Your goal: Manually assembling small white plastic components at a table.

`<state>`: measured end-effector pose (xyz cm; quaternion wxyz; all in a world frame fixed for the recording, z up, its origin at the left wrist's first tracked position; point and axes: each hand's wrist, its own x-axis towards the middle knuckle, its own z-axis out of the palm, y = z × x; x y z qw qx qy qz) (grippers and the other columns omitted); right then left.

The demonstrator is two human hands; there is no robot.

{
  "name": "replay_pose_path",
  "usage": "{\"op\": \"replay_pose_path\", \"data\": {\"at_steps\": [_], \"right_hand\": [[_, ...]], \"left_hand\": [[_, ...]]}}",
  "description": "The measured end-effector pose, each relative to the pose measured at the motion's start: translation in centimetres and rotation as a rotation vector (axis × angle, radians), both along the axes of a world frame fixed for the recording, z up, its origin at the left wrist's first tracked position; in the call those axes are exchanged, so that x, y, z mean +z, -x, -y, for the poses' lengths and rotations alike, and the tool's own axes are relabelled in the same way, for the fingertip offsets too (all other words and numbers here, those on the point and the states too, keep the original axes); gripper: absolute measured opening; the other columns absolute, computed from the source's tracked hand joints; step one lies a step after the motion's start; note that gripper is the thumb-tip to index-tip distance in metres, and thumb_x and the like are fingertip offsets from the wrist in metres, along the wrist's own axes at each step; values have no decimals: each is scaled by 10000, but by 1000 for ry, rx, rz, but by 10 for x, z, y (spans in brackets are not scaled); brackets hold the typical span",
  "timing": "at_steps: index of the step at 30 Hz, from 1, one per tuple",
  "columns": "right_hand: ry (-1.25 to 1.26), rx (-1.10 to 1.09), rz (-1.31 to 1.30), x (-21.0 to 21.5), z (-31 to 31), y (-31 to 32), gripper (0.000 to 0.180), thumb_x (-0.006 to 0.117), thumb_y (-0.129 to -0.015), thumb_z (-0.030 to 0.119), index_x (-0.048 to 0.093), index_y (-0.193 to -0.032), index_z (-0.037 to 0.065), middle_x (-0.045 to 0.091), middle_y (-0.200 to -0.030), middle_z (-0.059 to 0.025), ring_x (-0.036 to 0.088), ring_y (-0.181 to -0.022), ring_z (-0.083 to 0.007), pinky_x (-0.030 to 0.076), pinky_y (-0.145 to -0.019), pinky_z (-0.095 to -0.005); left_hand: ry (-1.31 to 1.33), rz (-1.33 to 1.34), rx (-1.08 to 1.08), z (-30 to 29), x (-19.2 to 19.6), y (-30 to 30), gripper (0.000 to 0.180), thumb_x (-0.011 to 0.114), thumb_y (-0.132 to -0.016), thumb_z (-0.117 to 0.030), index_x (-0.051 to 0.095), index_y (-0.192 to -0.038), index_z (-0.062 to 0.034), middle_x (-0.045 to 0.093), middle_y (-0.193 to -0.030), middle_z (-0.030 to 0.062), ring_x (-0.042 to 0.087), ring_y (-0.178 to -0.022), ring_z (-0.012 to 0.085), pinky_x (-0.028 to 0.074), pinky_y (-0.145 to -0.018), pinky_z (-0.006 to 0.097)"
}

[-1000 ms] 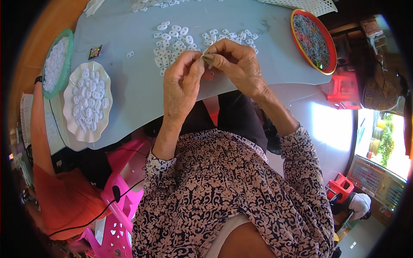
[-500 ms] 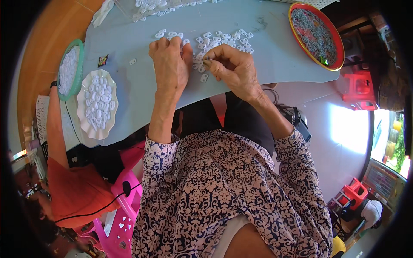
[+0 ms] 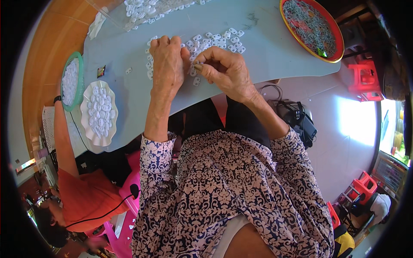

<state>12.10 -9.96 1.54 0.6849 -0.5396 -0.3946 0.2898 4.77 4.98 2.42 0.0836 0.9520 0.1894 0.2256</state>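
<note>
On the grey table, my left hand (image 3: 167,62) is curled with its back up. Its fingers point away from me and hide whatever they grip. Beside it, my right hand (image 3: 226,71) pinches thumb and forefinger together, close to the left thumb. Something tiny may sit in that pinch, but it is too small to name. Small white plastic pieces (image 3: 221,41) with holes lie loosely spread just beyond the right hand. More white pieces (image 3: 150,65) lie along the left hand's outer side, and a single piece (image 3: 196,81) rests near the table's front edge.
A scalloped white dish (image 3: 112,129) and a green basket (image 3: 80,81) at the left hold white pieces. At the far right stands a red tray (image 3: 342,47) of small metal parts. A clear container (image 3: 118,21) is at the back. Left, a co-worker's arm (image 3: 64,137) reaches toward the basket.
My right hand has moved slightly left, toward the left thumb. The view has shifted a little, and more white pieces show beside my left hand.
</note>
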Motion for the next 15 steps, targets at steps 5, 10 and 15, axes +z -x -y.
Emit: {"op": "replay_pose_path", "data": {"at_steps": [5, 10, 15], "right_hand": [[18, -33, 28, -1, 2, -2, 99, 578, -888, 61, 588, -950, -15, 572, -752, 4, 494, -627, -40, 439, -576, -191], [47, -46, -29, 2, 1, -1, 109, 597, -887, 87, 604, -938, -10, 584, -734, -2, 514, -615, -48, 449, -576, -196], [-10, -78, -96, 1, -2, 0, 116, 604, -882, 90, 637, -931, -9, 597, -743, -4, 517, -614, -52, 442, -572, -195]], "left_hand": [[272, 121, -90, 2, 4, 3, 97, 611, -771, -27, 528, -786, 21, 542, -764, 131, 495, -762, 254, 413, -684, 375], [1051, 397, -87, 24, 14, 18, 167, 611, -854, -130, 588, -903, 28, 573, -742, 34, 504, -674, 91, 411, -615, 253], [1252, 387, -132, 29, 10, 34, 222, 595, -887, -188, 612, -963, 20, 595, -752, 4, 524, -706, 62, 418, -655, 210]]}}
